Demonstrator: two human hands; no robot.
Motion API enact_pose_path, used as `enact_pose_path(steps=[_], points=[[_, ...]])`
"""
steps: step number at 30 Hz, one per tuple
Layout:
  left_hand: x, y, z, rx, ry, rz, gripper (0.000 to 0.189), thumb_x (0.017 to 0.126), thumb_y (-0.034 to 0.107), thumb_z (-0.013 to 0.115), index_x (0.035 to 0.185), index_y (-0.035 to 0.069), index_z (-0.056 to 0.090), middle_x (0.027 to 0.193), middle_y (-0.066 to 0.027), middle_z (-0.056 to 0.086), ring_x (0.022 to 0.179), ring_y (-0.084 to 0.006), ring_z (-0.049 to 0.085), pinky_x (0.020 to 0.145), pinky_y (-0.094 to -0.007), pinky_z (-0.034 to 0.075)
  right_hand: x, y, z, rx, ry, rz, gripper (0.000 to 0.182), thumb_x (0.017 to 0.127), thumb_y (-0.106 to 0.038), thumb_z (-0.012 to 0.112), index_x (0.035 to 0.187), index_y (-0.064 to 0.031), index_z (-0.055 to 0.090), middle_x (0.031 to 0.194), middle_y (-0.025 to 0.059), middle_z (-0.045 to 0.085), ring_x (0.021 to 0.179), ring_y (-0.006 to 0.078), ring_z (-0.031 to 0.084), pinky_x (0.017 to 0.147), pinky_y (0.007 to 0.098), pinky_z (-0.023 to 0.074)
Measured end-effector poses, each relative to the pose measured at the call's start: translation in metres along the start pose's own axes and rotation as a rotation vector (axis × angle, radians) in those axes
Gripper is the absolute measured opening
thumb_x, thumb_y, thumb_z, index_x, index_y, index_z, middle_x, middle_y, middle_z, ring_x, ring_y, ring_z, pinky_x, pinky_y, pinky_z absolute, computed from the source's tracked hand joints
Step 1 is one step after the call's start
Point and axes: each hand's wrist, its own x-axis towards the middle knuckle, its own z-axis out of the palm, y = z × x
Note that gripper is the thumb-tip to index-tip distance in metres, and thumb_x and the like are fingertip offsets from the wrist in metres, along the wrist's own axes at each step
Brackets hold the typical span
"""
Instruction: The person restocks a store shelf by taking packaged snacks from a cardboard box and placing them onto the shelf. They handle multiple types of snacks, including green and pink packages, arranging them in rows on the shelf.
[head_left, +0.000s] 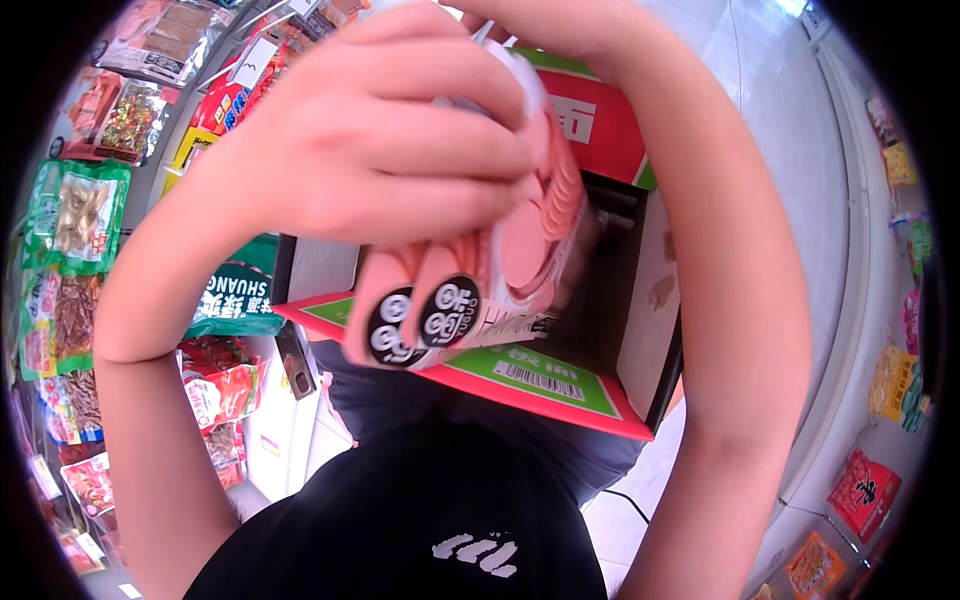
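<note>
My left hand (405, 135) is wrapped around several flat pink food packs (439, 292), which seem to hold sliced ham or sausage. Their lower ends bear round black labels with writing and show slightly blurred. The packs are held tilted over an open cardboard box (656, 255) with red and green flaps, in front of my body. At the top edge my right hand (544, 26) is partly cut off by the frame. Its fingers are close to the far end of the packs, but whether they grip anything is hidden.
Hanging snack packets, including a green-edged one (79, 214), line the shelf rack on the left. A dark green bag (240, 292) hangs beside the box. More packets, among them a red one (862, 495), sit on the right beyond the tiled floor (765, 142).
</note>
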Motion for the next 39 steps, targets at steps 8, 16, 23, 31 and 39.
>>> enact_pose_path(steps=[8, 16, 23, 31, 39], points=[[-0.075, -0.015, -0.081, -0.089, 0.330, -0.322, 0.030, 0.089, 0.031, 0.069, 0.086, 0.001, 0.071, 0.078, -0.0096, 0.066, 0.073, -0.0217, 0.062, 0.064, -0.0353, 0.049, 0.009, -0.005, 0.021, 0.101, 0.077, -0.089, 0.044, 0.097, -0.038, 0.053, 0.114, 0.0011, 0.064, 0.103, 0.0118, 0.068, 0.094, 0.0206, 0.062, 0.085, 0.0332, 0.0484], [-0.037, 0.018, -0.121, -0.180, 0.282, -1.410, 0.019, 0.081, 0.003, 0.078, 0.095, -0.001, 0.066, 0.075, 0.0035, 0.061, 0.068, -0.0022, 0.052, 0.059, -0.0215, 0.044, -0.019, -0.047, 0.037, 0.927, -0.184, 0.056, 0.067, 0.097, -0.055, 0.046, 0.132, 0.0013, 0.053, 0.123, 0.0102, 0.063, 0.112, 0.0179, 0.060, 0.101, 0.0365, 0.0443], [-0.046, 0.006, -0.112, -0.081, 0.194, -1.533, 0.021, 0.080, 0.010, 0.080, 0.084, 0.002, 0.061, 0.068, 0.0025, 0.052, 0.064, -0.0043, 0.046, 0.056, -0.0244, 0.041, -0.007, -0.032, 0.031, 0.833, -0.246, 0.067, 0.051, 0.092, -0.029, 0.067, 0.130, 0.0007, 0.053, 0.118, 0.0114, 0.065, 0.104, 0.0171, 0.063, 0.090, 0.0328, 0.0512], [-0.060, 0.002, -0.103, -0.060, 0.216, -1.520, 0.022, 0.078, 0.012, 0.081, 0.081, 0.003, 0.061, 0.065, 0.0022, 0.054, 0.062, -0.0047, 0.047, 0.055, -0.0250, 0.041, -0.004, -0.033, 0.034, 0.791, -0.192, 0.047, 0.043, 0.093, -0.025, 0.066, 0.126, 0.0009, 0.056, 0.115, 0.0096, 0.066, 0.098, 0.0149, 0.065, 0.085, 0.0307, 0.0531], [-0.085, -0.004, -0.084, 0.038, 0.249, -1.478, 0.025, 0.074, 0.019, 0.079, 0.089, 0.002, 0.068, 0.075, -0.0049, 0.062, 0.071, -0.0142, 0.060, 0.064, -0.0298, 0.049, -0.003, -0.039, 0.036, 0.685, -0.094, 0.056, 0.045, 0.092, -0.027, 0.067, 0.125, 0.0022, 0.057, 0.110, 0.0096, 0.068, 0.095, 0.0144, 0.065, 0.082, 0.0294, 0.0532]])
